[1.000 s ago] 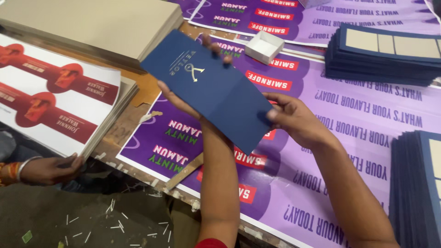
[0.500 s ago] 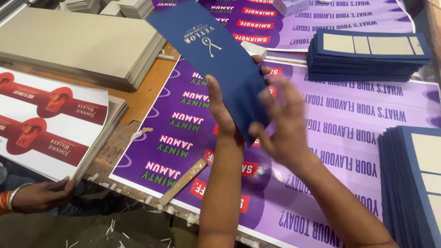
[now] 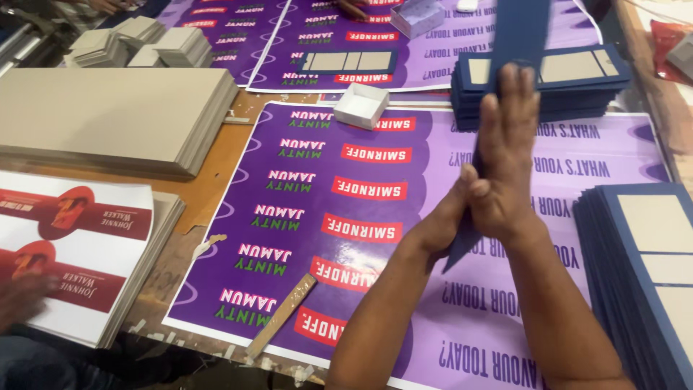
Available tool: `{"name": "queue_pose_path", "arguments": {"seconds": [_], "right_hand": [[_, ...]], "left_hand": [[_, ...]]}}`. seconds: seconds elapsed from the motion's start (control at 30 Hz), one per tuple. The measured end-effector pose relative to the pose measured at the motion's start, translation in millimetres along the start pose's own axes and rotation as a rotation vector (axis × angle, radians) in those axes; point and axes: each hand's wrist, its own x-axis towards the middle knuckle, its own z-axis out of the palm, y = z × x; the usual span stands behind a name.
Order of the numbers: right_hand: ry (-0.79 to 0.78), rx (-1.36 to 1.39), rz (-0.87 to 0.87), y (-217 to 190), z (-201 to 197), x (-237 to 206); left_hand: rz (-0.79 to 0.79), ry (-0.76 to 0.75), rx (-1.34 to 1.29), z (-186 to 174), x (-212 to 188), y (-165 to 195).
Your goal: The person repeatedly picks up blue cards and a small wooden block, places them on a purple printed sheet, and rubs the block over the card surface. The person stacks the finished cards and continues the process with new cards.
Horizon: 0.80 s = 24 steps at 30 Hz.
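Far out beyond the left fingers I note a stack of red-and-white printed sheets point(image 3: 72, 245) with another person's blurred hand point(image 3: 22, 296) on its near corner, and above that a pile of plain grey boards point(image 3: 108, 115); neither touches what I hold. A wooden stick point(image 3: 281, 318) lies on the purple printed sheet point(image 3: 325, 217) below and left of my wrists, and a small open white box point(image 3: 361, 105) sits up and left of the fingertips. My left hand point(image 3: 444, 224) comes in from below, its fingers curled together against the near face of the dark blue cover board point(image 3: 523, 32), close to the board's lower point. My right hand point(image 3: 505, 166) lies flat on the other face, fingers straight and pressed side by side, pointing away from me up the board. So the board is pinched edge-on between the two palms, its long axis running from the pointed corner just below the heels of my hands, up past the right fingertips and out of the top of the view. The right hand covers more of that length; the left holds only the lower end. Behind the fingertips is a stack of blue covers with grey panels point(image 3: 570, 79); a second such stack point(image 3: 642, 267) sits right of my right forearm.
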Motion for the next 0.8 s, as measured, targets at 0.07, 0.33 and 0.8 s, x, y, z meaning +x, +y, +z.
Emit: {"name": "queue_pose_path", "arguments": {"seconds": [0.07,0.33,0.8], "right_hand": [[0.074,-0.067,0.021,7.1,-6.1,0.9],[0.11,0.339,0.184,42.8,-22.6,4.6],[0.0,0.456,1.041,161.8,22.3,-46.7]], "left_hand": [[0.04,-0.152,0.109,-4.3,1.1,0.5],[-0.256,-0.207,0.584,-13.6,-16.1,35.8],[-0.265,-0.32,0.98,19.2,-25.3,77.4]]}}
